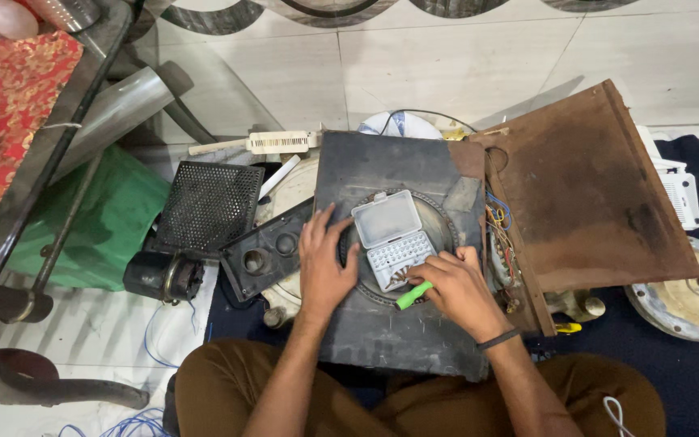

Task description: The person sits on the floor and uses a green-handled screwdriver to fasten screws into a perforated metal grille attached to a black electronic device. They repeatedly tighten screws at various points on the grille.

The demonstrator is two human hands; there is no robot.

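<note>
Left hand (323,271) flat, open on dusty black panel (394,243), beside clear plastic bit case (392,239), lid up. Right hand (455,287) grips green-handled screwdriver (413,295) w/ fingertips at case's ribbed tray. Rusty brown board (592,186) alongside.

The open bit case (392,239) lies on the panel (398,340) before me, between my left hand (323,267) and right hand (456,289); a mesh grille (208,206) lies left.

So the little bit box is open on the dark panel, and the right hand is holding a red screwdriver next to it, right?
Nearly. The head view shows the bit box open on the dark panel, and the right hand holding a screwdriver next to it, but its handle is green, not red.
</note>
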